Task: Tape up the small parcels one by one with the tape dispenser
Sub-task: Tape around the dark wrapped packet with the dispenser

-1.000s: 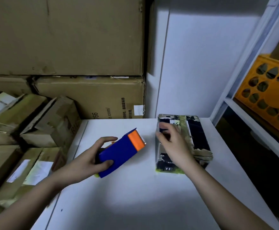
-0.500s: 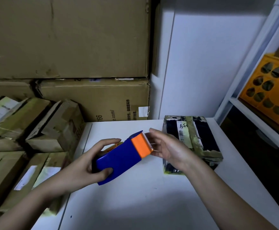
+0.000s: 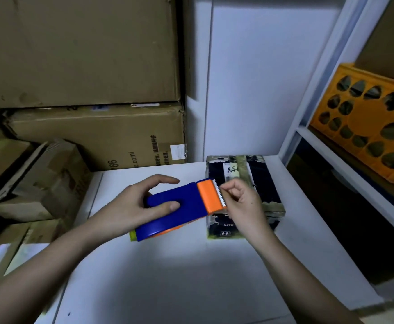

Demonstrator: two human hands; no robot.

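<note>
While the left hand (image 3: 130, 206) wraps its grip around the blue body of the tape dispenser (image 3: 179, 209), thumb laid along the top face and fingers curled over the far edge, the tool is held just above the white surface (image 3: 167, 277), tilted with its orange toothed end pointing toward 2 o'clock. The right hand (image 3: 242, 202) meets that end from 3 o'clock: its thumb and forefinger are pinched together at the serrated blade, the other fingers folded into the palm; whether a tape end lies between the fingertips cannot be told. A sliver of yellow-green shows under the dispenser's near corner at 7 o'clock.

Directly behind the right hand, toward 1 o'clock, a small dark parcel (image 3: 259, 181) lies flat on the surface, its length running away from the viewer. A strip of brownish tape runs along its top, and a white label with handwriting sits near the far end. The wrist partly hides its near half.

At 9 to 10 o'clock, off the surface's left edge, small cardboard boxes (image 3: 39, 183) are piled loosely. At 11 to 12 o'clock, large cartons (image 3: 86, 54) are stacked against the wall. At 2 to 3 o'clock an orange crate (image 3: 366, 127) with oval cut-outs stands on a white shelf (image 3: 345, 169).
</note>
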